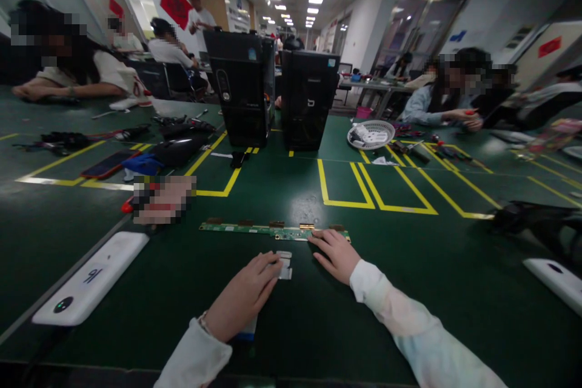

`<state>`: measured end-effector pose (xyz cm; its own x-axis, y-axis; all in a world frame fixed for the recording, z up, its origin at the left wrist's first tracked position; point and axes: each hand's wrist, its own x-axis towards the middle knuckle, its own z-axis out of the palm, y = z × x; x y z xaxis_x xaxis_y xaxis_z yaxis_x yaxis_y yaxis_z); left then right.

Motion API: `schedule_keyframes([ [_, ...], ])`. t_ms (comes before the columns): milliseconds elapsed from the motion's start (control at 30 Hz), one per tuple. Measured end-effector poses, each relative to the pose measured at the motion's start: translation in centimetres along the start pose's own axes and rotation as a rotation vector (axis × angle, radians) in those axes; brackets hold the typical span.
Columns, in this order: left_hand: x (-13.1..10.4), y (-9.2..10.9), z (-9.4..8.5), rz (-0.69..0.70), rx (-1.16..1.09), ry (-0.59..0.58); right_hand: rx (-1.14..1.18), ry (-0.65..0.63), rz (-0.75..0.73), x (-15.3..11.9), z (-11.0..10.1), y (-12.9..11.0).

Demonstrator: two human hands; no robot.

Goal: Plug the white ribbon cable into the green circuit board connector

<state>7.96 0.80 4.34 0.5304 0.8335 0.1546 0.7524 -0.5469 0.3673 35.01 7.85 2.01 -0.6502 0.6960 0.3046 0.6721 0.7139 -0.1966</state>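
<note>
A long, narrow green circuit board (245, 228) lies across the dark green table. My right hand (335, 254) rests with its fingers spread, the fingertips touching the board near its right end. Just below the board's middle is a small whitish flat piece (285, 273), with the fingers of my left hand (245, 294) over its left edge. That hand is palm down, its fingers close together and bent; whether they grip the piece is hidden. A blue and white strip (247, 333) shows partly from under my left wrist.
Two black computer towers (239, 91) (307, 100) stand beyond the board. A white basket (370, 134) holds small items. White devices (91, 279) (557, 282) lie on both sides. Tools and cables (59, 142) are at the far left. People sit at both sides.
</note>
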Motion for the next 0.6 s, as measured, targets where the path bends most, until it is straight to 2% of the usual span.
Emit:
schedule_keyframes([
  [233, 1.4, 1.5, 1.7, 0.068, -0.023, 0.014, 0.047, -0.01, 0.004, -0.5, 0.3, -1.0],
  [433, 2.3, 3.3, 3.0, 0.029, 0.085, 0.057, 0.054, -0.005, 0.036, -0.7, 0.6, -1.4],
  [600, 2.4, 3.8, 4.3, 0.014, 0.172, 0.089, 0.045, -0.011, 0.034, -0.8, 0.7, -1.2],
])
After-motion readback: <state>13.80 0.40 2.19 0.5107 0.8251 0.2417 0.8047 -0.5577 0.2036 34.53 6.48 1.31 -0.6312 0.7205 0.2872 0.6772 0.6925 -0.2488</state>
